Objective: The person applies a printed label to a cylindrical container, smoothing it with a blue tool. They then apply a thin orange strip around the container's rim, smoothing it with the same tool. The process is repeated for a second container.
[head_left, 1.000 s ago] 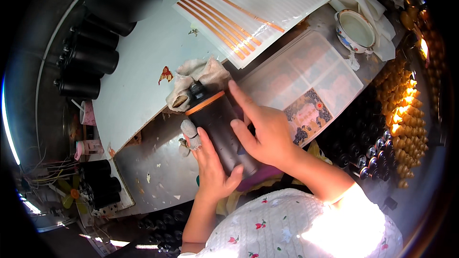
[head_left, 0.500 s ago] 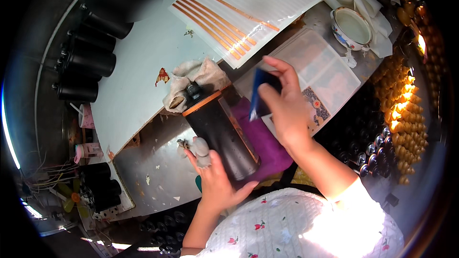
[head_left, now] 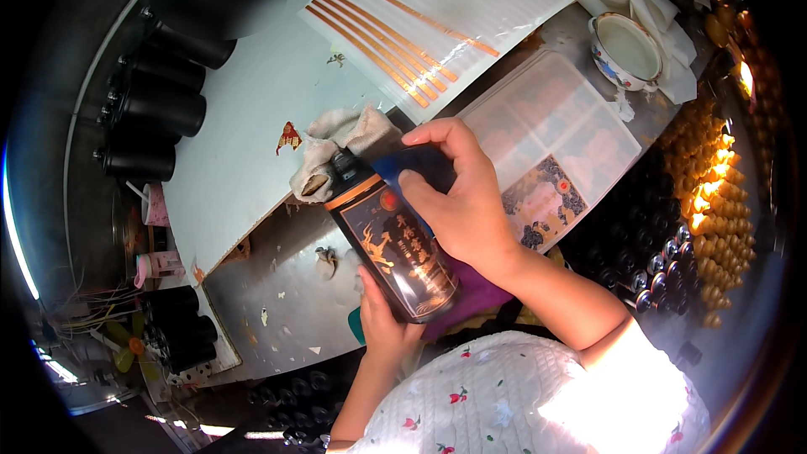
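A black bottle lies tilted over a purple cloth, its gold-and-black label facing up and an orange band round its shoulder. My left hand grips its lower left side; the fingers are partly hidden behind it. In my right hand is a flat dark blue scraper-like piece, pinched between thumb and fingers. Its edge meets the label's upper right side. A crumpled beige cloth sits under the bottle's neck.
Orange strips lie on a white sheet at the far side. A translucent sheet with printed labels is to the right, near an enamel bowl. Black bottles line the left; gold and black caps are piled right.
The bottle has rolled so its label faces up. My right hand has moved left and brought the blue piece onto the label. My left hand has shifted closer round the bottle's lower side.
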A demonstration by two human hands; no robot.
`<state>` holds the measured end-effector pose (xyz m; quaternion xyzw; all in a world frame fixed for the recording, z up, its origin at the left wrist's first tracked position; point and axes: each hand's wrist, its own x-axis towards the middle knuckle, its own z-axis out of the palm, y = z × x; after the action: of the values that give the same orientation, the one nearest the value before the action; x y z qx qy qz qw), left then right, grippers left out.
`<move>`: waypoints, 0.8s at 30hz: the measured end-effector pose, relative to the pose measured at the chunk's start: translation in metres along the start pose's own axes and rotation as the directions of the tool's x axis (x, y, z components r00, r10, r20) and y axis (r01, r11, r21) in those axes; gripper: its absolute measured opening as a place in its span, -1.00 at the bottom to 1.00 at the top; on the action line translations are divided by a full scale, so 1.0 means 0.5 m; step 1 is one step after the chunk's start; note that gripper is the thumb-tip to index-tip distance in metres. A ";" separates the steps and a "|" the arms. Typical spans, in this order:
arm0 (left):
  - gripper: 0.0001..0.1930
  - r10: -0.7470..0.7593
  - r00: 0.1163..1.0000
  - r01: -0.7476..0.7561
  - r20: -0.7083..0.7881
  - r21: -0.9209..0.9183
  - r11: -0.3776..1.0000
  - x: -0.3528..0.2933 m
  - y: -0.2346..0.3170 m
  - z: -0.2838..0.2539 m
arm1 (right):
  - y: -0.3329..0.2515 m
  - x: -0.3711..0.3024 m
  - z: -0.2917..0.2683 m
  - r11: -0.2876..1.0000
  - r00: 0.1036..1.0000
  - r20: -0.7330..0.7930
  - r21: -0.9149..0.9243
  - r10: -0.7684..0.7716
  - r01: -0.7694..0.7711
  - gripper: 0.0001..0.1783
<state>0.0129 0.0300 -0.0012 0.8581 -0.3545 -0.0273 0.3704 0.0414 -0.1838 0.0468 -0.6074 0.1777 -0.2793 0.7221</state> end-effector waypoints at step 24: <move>0.18 0.012 0.998 -0.023 0.056 0.189 0.982 -0.002 -0.029 -0.004 | 0.015 0.010 -0.013 0.995 0.997 -0.012 0.069 0.076 -0.075 -0.67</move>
<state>0.0216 0.0390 -0.0094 0.8854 -0.3729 -0.0136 0.2773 0.0426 -0.1913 0.0387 -0.5732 0.1959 -0.2623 0.7512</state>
